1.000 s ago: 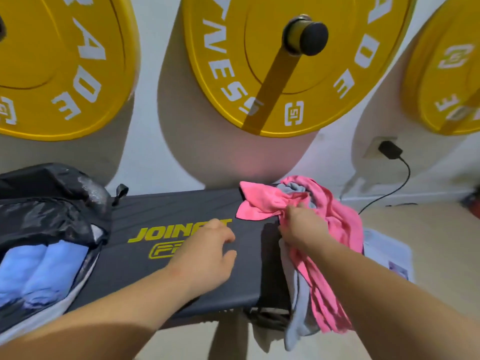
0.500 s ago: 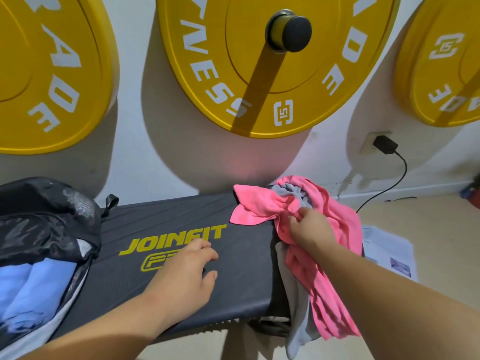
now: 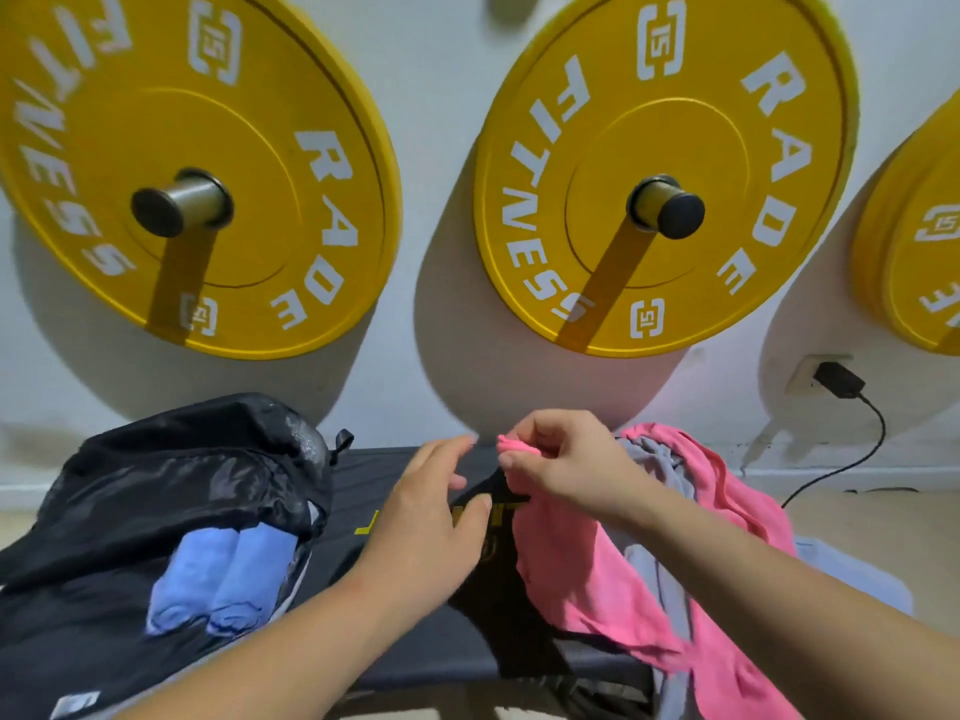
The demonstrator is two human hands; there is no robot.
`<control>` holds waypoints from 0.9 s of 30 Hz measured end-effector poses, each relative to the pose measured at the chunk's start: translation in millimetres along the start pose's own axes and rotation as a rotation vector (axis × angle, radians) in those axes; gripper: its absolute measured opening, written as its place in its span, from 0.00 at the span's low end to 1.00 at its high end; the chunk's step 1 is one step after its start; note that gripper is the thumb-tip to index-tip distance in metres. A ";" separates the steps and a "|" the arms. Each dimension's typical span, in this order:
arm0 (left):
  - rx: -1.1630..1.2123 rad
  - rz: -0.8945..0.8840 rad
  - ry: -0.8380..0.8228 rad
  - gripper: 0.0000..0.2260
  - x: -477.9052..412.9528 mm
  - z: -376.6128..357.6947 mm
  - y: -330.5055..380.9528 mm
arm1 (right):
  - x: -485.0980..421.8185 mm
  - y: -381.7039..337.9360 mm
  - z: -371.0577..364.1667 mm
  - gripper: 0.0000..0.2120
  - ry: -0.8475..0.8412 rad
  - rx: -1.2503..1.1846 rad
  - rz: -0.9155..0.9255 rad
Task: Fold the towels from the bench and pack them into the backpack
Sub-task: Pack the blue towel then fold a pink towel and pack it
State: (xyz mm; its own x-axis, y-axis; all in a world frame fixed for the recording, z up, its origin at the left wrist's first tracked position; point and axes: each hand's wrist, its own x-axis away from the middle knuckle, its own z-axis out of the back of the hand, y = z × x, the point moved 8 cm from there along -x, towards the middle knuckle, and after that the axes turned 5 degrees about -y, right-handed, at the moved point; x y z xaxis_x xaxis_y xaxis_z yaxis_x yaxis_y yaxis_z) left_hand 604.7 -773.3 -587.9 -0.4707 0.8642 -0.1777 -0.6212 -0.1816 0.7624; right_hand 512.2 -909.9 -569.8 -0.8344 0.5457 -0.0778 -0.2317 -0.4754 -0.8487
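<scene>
The right hand had its grip clamped on a corner of the pink towel, pinching it up above the tabletop while the rest of the cloth trailed down over the tabletop's right end, lying across a grey towel. The left hand hovered just beside that corner, its grip apart, fingers loose and holding nothing. At the left end sat the black backpack, open, with two rolled blue towels side by side inside. Yellow weight plates hung on the wall behind.
</scene>
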 end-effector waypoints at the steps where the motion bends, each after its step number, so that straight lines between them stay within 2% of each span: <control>1: 0.012 -0.027 -0.005 0.25 2.1 15.4 8.3 | 5.2 -22.5 -11.4 0.05 -0.107 -0.025 0.027; 2: 0.022 -0.047 -0.024 0.26 4.3 29.0 16.1 | 10.9 -44.2 -21.2 0.03 -0.194 -0.020 0.062; 4: 0.032 -0.085 -0.095 0.20 9.2 46.2 24.7 | 21.5 -80.5 -33.0 0.03 -0.272 -0.011 0.119; 8: 0.079 -0.098 -0.114 0.05 22.6 66.3 21.2 | 35.7 -112.7 -25.2 0.11 -0.155 0.056 0.094; 10: 0.091 -0.078 -0.136 0.03 29.6 69.1 7.1 | 46.9 -115.6 -18.0 0.14 -0.126 0.130 0.051; 12: -0.027 -0.091 -0.199 0.02 37.0 67.5 -8.8 | 58.5 -114.7 -12.8 0.16 -0.100 0.093 0.006; 14: -0.127 -0.114 -0.252 0.03 42.1 66.8 -23.7 | 66.6 -110.6 -8.5 0.16 -0.022 -0.150 -0.060; 16: -0.079 -0.080 -0.288 0.05 43.7 71.1 -36.1 | 68.3 -104.3 1.4 0.15 0.119 -0.320 -0.105; 19: -0.014 0.014 -0.259 0.07 37.6 89.4 -51.9 | 61.4 -88.8 22.5 0.16 0.349 -0.112 -0.108; 21: 0.028 0.089 -0.220 0.07 35.1 102.9 -65.1 | 59.7 -62.8 28.9 0.15 0.467 -0.084 -0.154; 24: 0.029 0.172 -0.244 0.06 34.3 108.0 -82.2 | 62.5 -15.3 24.0 0.15 0.532 -0.193 -0.252; 27: -0.067 0.163 -0.363 0.04 33.6 96.7 -85.1 | 61.0 8.3 33.8 0.16 0.606 -0.110 -0.288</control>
State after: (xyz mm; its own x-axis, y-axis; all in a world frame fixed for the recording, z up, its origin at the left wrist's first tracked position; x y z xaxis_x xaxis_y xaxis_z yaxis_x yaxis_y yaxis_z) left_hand 702.3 -683.4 -598.6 -0.3217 0.9290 0.1829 -0.6019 -0.3498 0.7179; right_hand 442.5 -903.9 -563.8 -0.3116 0.9457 -0.0927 -0.3238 -0.1974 -0.9253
